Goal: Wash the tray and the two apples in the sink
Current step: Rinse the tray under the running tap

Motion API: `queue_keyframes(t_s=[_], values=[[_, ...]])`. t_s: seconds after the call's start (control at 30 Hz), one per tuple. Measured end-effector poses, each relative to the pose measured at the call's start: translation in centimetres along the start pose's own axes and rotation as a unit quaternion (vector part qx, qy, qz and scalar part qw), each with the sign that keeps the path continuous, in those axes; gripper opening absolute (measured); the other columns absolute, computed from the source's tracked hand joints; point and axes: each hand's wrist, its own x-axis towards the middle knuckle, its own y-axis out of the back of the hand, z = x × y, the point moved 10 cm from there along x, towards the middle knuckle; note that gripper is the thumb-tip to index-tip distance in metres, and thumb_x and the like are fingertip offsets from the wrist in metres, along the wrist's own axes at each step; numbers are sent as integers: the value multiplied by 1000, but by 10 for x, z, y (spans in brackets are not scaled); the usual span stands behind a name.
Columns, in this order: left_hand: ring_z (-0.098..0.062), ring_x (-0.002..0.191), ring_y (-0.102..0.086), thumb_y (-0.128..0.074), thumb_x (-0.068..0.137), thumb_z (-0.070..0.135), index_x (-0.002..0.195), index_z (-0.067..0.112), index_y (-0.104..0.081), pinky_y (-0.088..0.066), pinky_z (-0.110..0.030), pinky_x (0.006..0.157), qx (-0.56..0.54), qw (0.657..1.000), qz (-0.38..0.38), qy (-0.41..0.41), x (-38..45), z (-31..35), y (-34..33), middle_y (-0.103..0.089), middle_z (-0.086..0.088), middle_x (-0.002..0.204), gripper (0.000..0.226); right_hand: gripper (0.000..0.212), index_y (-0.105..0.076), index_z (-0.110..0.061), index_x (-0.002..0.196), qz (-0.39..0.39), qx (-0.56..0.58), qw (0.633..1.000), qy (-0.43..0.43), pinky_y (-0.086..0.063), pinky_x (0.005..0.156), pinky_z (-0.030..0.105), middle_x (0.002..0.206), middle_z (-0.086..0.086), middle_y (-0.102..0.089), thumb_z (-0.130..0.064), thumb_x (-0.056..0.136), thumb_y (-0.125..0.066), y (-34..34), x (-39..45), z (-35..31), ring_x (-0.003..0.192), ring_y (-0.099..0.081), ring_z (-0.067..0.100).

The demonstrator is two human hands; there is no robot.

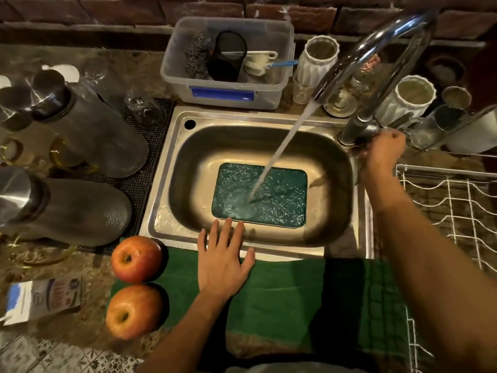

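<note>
Bench (88, 57): mottled stone, crowded with upturned steel vessels at left, a clear plastic tub (227, 63) of scrubbing gear behind the basin, and a white wire rack (451, 208) at right.

Sink (166, 200): steel basin set into the bench. The tap (376, 49) arches over from the rear right corner and a stream of water (282, 152) runs slantwise into the basin.

Green cloth (282, 292): spread along the near edge of the sink, probably to catch drips.

Tray (279, 200): dark teal, rectangular, lying flat on the sink bottom, directly under the stream. Its surface is covered in ripples. Judged placement: set there so the water floods it without holding. Scrubbing not yet begun.

Right hand (382, 154): at the foot of the tap, fingers curled around what looks like the tap lever; blurred, so the grip is judged rather than plain. Likely setting the flow.

Left hand (223, 257): fingers straight and spread apart, holding nothing, hovering over or resting on the near rim of the sink, fingertips just short of the tray. Contact cannot be told.

Upper apple (135, 258) and lower apple (134, 310): red-yellow, stems up, side by side at the cloth's left edge, outside the sink, apparently waiting their turn.
</note>
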Motion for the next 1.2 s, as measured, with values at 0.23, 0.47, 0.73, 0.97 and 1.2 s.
queue_keyframes(t_s=[0.23,0.47,0.73,0.97,1.2], values=[[-33,138,-41,-43,91,58,144,25,-48,-27,-57,113,-5,1000,3,8,0,-2,1,-51,-5,148,63,37,-56,-23,118,-43,100,988,-108,-50,64,22,91,-3,-61,-49,102,-36,-4,12,7,80,-61,12],[-33,135,-44,-43,91,58,143,26,-48,-28,-55,113,-5,1000,-3,10,1,-1,0,-55,-5,144,62,69,-47,-22,147,-118,185,965,-143,-44,93,28,146,1,-56,-65,100,-22,-19,5,-1,129,-56,21],[-33,132,-46,-46,90,57,142,24,-50,-29,-55,111,-13,1000,4,4,1,0,2,-56,-5,143,62,58,-64,-24,110,-124,211,962,-125,-47,90,22,123,-6,-67,-63,101,-21,-19,-1,-5,103,-65,13],[-33,131,-46,-46,90,56,142,24,-50,-28,-55,112,-20,1000,1,3,1,0,1,-55,-5,142,61,64,-51,-27,141,-96,176,971,-130,-41,110,29,147,-2,-54,-66,99,-23,-17,5,-1,127,-56,17],[-33,132,-46,-47,89,56,141,23,-51,-27,-55,113,-24,1000,-5,1,2,0,0,-55,-5,143,61,60,-54,-26,139,-85,208,966,-126,-44,107,28,143,-2,-58,-62,101,-24,-18,6,0,127,-58,18]])
